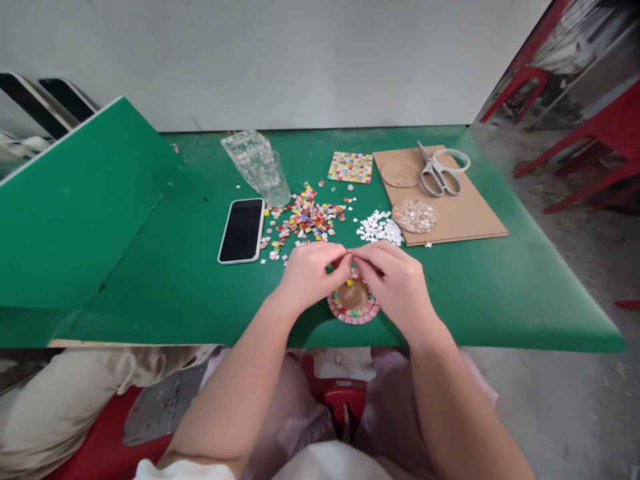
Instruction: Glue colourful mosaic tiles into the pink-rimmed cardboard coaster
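My left hand [316,272] and my right hand [395,283] meet fingertip to fingertip over the far edge of a round mosaic coaster [353,319]. Both hands are closed in a pinch; whatever lies between the fingers is too small to make out. Pink tiles line the coaster's outer edge, a ring of mixed colours runs inside them, and its brown middle is bare. My fingers hide part of its far side. Just beyond my hands lie a loose heap of coloured mosaic tiles [311,217] and a smaller heap of white tiles [379,228].
A phone [242,231] lies left of the tiles, near a clear plastic cup [277,187] with a bag. Behind is a square mosaic [350,167]. Cardboard [467,217] at right bears scissors [436,179] and round discs. A green panel [85,213] stands left.
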### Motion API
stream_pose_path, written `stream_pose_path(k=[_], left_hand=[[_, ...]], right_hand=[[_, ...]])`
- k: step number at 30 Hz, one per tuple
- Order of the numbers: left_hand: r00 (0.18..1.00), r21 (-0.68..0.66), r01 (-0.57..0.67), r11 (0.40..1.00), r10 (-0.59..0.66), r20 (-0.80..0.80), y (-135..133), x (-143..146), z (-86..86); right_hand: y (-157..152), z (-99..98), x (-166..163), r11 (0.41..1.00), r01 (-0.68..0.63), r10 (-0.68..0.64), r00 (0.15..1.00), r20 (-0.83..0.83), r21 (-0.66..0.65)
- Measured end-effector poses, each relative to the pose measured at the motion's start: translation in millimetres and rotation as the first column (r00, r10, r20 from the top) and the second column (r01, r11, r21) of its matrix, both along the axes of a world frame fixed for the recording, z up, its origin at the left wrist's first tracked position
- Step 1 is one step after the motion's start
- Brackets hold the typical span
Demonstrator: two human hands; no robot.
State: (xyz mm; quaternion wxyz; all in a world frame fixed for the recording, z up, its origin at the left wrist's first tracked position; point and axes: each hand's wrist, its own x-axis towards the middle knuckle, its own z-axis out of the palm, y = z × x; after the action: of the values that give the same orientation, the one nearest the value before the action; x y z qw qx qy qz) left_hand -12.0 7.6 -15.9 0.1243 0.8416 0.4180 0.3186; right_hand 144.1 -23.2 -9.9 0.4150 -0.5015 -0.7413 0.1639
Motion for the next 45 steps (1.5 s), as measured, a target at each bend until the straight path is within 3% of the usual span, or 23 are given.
stream_pose_path(k=[6,17,24,28,31,33,36,37,39,45], left_hand=[[0.999,0.018,0.042,0.999,-0.042,-0.009,1.4,-0.7,-1.3],[0.997,0.142,-0.028,0.989,0.019,0.069,-1.0,5.1,-2.3],[0.976,-0.016,-0.093,0.996,0.094,0.195,-5.2,10.5,-0.1],[0.947,-0.111,-0.126,0.986,0.153,0.283,-9.2,13.7,2.5],[0.889,-0.266,-0.083,0.960,0.192,0.416,-8.2,12.7,3.1],[0.801,-0.363,-0.050,0.931,0.254,0.542,-3.3,7.5,3.1],[0.515,-0.372,-0.057,0.927,0.346,0.784,6.4,-5.5,4.5],[0.470,-0.365,-0.029,0.930,0.336,0.816,8.7,-9.8,5.5],[0.456,-0.363,0.055,0.930,0.300,0.838,10.5,-15.8,7.7],[0.526,-0.355,0.168,0.920,0.221,0.821,5.0,-13.8,7.7]], right_hand=[[-0.1,-0.1,1.1,1.000,0.000,0.000,1.000,0.006,-0.004],[-0.6,-0.9,0.7,1.000,0.002,-0.002,1.000,0.030,-0.006],[-2.3,-0.8,-1.0,0.995,0.044,-0.049,0.997,0.058,0.084],[-3.4,-2.6,-10.7,0.965,0.113,-0.137,0.987,0.085,0.238],[-3.9,-0.5,-15.3,0.922,0.141,-0.180,0.981,0.077,0.360],[-3.7,2.7,-9.3,0.888,0.181,-0.215,0.976,0.034,0.423],[-2.2,7.8,15.9,0.788,0.418,-0.418,0.902,-0.106,0.452],[-1.5,9.1,26.3,0.749,0.517,-0.505,0.850,-0.148,0.416],[0.2,10.6,45.0,0.702,0.620,-0.597,0.781,-0.187,0.350],[4.0,8.2,59.2,0.699,0.682,-0.670,0.730,-0.136,0.215]])
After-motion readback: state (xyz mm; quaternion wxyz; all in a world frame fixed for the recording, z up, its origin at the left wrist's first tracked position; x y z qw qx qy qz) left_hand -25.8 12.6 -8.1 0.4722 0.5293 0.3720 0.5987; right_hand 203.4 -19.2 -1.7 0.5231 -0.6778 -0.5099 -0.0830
